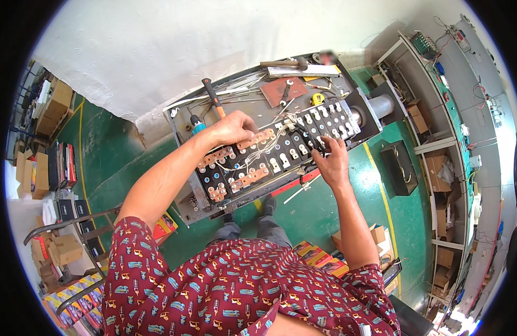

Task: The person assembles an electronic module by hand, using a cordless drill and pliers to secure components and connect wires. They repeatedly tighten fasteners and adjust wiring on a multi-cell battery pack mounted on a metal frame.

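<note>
A long block of dark battery cells (278, 148) with round terminals lies on the workbench in front of me. Copper bars bridge the terminals on its left part, and silvery connectors sit along its right part. Over the middle runs a bundle of thin white wires (256, 157). My left hand (234, 129) is above the far left side, its fingers curled down at a copper bar (262, 138); what they pinch is hidden. At the near right side, my right hand (333, 162) has thumb and fingers drawn together beside black cable; I cannot make out what is between them.
Behind the block lie a hammer (213, 98), a teal power tool (197, 125), a wrench (286, 92), a yellow tape measure (318, 99) and a mallet (286, 63). Shelving (438, 148) stands to the right. A black open box (399, 168) sits on the green floor.
</note>
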Motion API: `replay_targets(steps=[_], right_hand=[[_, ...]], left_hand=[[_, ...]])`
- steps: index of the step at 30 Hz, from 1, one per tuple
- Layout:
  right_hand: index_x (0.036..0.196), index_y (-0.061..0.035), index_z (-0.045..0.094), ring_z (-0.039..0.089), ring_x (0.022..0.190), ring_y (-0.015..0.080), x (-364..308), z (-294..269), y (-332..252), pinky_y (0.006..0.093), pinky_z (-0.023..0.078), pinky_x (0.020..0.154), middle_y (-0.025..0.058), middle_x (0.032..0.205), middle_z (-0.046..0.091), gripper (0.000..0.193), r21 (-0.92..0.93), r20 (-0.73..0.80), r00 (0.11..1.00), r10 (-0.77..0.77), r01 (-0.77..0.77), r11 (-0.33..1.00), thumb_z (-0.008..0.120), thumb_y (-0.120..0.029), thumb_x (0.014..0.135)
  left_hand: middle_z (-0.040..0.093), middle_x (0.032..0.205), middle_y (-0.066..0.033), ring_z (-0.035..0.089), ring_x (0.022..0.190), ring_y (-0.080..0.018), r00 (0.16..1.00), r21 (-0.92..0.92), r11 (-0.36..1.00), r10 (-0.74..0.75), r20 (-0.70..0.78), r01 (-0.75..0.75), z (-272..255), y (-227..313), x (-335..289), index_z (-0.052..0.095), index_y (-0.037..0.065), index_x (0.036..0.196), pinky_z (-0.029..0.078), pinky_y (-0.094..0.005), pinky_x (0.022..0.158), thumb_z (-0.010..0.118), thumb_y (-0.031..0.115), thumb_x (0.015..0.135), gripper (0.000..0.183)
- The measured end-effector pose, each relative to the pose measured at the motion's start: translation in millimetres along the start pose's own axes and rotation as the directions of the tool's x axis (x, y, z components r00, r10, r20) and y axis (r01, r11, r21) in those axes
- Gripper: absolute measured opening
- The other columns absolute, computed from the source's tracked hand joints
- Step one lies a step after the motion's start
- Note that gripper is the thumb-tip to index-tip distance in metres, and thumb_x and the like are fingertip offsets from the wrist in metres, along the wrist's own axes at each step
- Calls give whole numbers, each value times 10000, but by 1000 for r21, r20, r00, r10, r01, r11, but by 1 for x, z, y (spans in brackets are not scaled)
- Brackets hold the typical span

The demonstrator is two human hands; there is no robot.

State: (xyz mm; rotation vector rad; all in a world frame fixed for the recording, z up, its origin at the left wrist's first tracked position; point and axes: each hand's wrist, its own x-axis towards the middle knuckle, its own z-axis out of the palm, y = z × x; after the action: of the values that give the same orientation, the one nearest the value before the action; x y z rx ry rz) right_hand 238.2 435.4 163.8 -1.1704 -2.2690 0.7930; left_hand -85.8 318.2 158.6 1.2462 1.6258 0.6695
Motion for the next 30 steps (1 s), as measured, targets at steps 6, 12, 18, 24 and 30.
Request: replay_targets(steps=[6,12,18,24,30], right_hand=[[1210,-41,678,668,929,273,0,-4,0,404,559,860,147,1087,601,449,8,26,999,27,-27,1000,785,-171,793],[1189,-25,690,669,912,264,1,-1,1,386,564,840,145,1065,614,434,30,23,1000,6,-6,1000,789,-162,789],[1183,-12,697,665,894,250,1,-2,4,365,568,818,136,1055,629,438,9,17,1000,7,-7,1000,799,-147,779],[1181,-13,699,669,888,245,2,-3,6,364,566,815,131,1032,635,436,4,14,1000,-17,17,1000,798,-148,779],[1188,0,694,670,883,248,4,-2,6,366,565,821,142,1032,641,457,-9,13,1000,-21,21,1000,801,-164,775]], left_hand=[[755,906,-99,687,829,-134,1000,47,998,-31,-2,32,0,15,-6,741,-58,1084,563,-302,769,654,18,878,237],[753,907,-83,682,828,-129,1000,-102,995,-23,1,23,0,-7,2,742,-62,1079,559,-292,758,645,11,886,227],[752,909,-74,676,818,-122,1000,-16,1000,-17,-8,17,2,-2,6,746,-65,1062,560,-291,748,653,8,887,212],[753,901,-77,676,812,-127,1000,34,999,8,-31,-7,4,0,6,748,-62,1058,560,-297,748,662,10,887,204],[754,917,-85,681,827,-132,1000,25,999,23,-17,-22,3,-5,6,738,-64,1068,563,-298,761,671,15,884,211]])
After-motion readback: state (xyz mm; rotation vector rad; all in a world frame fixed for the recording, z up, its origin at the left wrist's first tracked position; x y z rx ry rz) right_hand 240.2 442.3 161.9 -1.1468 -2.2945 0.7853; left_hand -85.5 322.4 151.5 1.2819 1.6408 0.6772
